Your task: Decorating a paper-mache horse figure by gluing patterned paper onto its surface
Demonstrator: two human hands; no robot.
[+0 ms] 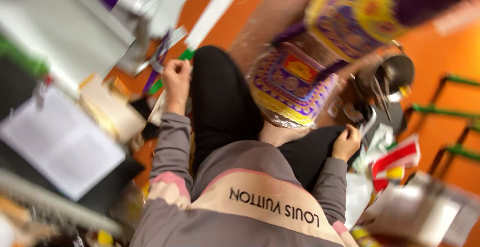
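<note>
Over the orange floor [440, 52], a person sits with black-trousered legs [220, 102] drawn up, and everything is best placed from the patterned box [292, 84] resting against the knee. It is blurred, but reads as glossy printed card in purple, yellow and red, roughly square-faced and wrapped in clear film.

Left of the box, past the raised knee, the left hand [176, 79] is curled into a closed fist around a green-and-white strip [200, 32]. The strip looks like flat, stiff paper; its long axis runs from the fist up and away toward the top of the view. White paper scraps [155, 7] lie beyond it.

Below and to the right of the box, the right hand [346, 143] rests on the black fabric of the other leg. Its fingers are bent, but I cannot tell whether they pinch anything. This hand is clearly the nearer one to the box; the left is kept apart from it by the knee.

Right of the box sits a dark round metal pot [395, 72], shiny, and under it red-and-white packets [397, 159]. Far left of the box lies a white sheet [60, 142].
</note>
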